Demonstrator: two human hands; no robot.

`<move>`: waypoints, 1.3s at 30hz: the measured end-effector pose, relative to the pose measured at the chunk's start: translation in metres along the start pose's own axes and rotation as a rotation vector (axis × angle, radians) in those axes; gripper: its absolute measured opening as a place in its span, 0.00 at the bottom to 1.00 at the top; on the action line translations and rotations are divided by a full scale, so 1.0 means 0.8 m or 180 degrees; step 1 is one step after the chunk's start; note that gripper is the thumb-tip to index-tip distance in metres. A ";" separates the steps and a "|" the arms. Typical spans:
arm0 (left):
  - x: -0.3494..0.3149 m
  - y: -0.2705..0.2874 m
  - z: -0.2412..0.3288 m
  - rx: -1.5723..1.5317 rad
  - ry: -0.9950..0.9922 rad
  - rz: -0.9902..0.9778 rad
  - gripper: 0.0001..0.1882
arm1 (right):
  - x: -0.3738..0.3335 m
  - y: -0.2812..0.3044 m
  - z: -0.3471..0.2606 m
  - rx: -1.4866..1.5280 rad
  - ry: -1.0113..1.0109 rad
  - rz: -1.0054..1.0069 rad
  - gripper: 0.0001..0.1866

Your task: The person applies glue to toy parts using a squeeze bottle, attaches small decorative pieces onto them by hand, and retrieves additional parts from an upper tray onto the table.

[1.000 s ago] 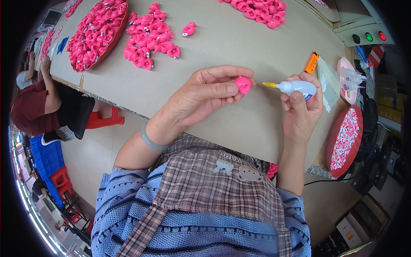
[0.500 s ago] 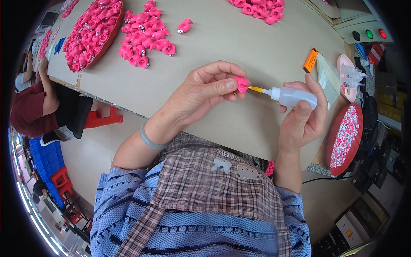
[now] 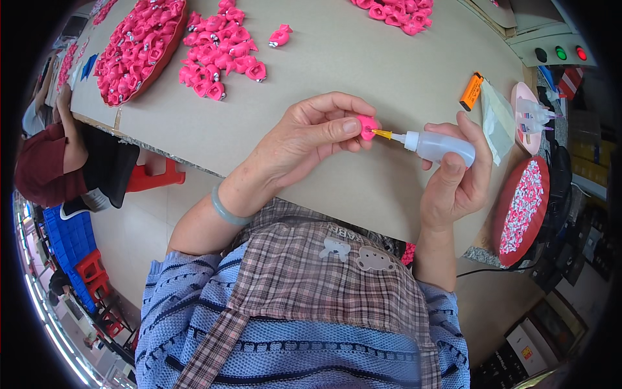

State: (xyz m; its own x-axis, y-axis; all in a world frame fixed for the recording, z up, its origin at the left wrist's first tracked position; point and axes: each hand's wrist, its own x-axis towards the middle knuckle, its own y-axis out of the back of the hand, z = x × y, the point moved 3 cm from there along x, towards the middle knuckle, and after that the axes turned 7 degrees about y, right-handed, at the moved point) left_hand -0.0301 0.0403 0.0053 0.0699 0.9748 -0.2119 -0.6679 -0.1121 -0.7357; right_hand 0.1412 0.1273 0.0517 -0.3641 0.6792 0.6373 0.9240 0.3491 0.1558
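Head view, and both hands are busy. Left hand [image 3: 317, 133] is pinching a little pink piece [image 3: 368, 122] between thumb and fingers, so that's clamped, no question. Right hand [image 3: 457, 168] is wrapped around a cloudy white squeeze bottle [image 3: 438, 148], thumb on the near side, fingers on the far side. The bottle lies nearly level, and its yellow tip [image 3: 383, 133] points left and meets the pink piece just past the left fingertips. Can't tell if it's poking inside or only touching.

Both hands are above the bench [image 3: 324, 71]. Up and left of the left hand you've got a loose pink heap [image 3: 220, 55], with a red tray [image 3: 167, 58] piled with similar stuff farther left. One stray pink bit [image 3: 280, 35] sits by itself beyond the left hand, and another pink pile [image 3: 398, 14] is way out past both.

Just beyond the right hand: an orange box [image 3: 472, 91] and a pale sheet [image 3: 497, 126]. Right of that hand is a pale pink dish holding clear bottles [image 3: 534, 118], plus a red oval tray [image 3: 539, 217] of tiny pink and white bits.
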 end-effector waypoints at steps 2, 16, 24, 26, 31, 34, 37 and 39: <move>0.001 0.001 -0.001 -0.0019 0.0013 0.0030 0.13 | 0.000 0.000 0.000 -0.0002 -0.0009 -0.0011 0.23; 0.003 0.002 -0.002 0.0007 0.0108 0.0061 0.12 | -0.002 0.002 0.003 -0.0277 0.0270 0.0011 0.24; 0.002 0.004 -0.001 -0.0046 0.0109 0.0075 0.11 | -0.005 0.005 0.003 -0.0385 0.0346 -0.0102 0.24; 0.001 0.003 -0.001 -0.0059 0.0120 0.0075 0.12 | -0.006 0.005 0.004 -0.0397 0.0339 -0.0134 0.24; 0.000 0.002 -0.001 -0.0070 0.0134 0.0073 0.13 | -0.007 0.006 0.006 -0.0289 0.0308 -0.0001 0.24; 0.003 0.004 -0.001 -0.0062 0.0152 0.0094 0.13 | -0.007 0.007 0.011 -0.0304 0.0272 -0.0079 0.24; 0.000 0.005 0.001 -0.0081 0.0100 0.0006 0.13 | -0.005 0.005 0.001 -0.0449 0.0348 -0.0099 0.24; 0.002 0.005 0.001 -0.0081 0.0104 0.0012 0.12 | -0.004 0.005 0.004 -0.0455 0.0360 -0.0106 0.23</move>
State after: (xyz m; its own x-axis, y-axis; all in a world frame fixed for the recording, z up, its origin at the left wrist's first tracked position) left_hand -0.0334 0.0418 0.0026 0.0918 0.9676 -0.2353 -0.6493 -0.1210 -0.7509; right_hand 0.1462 0.1284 0.0480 -0.3869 0.5891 0.7095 0.9217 0.2695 0.2788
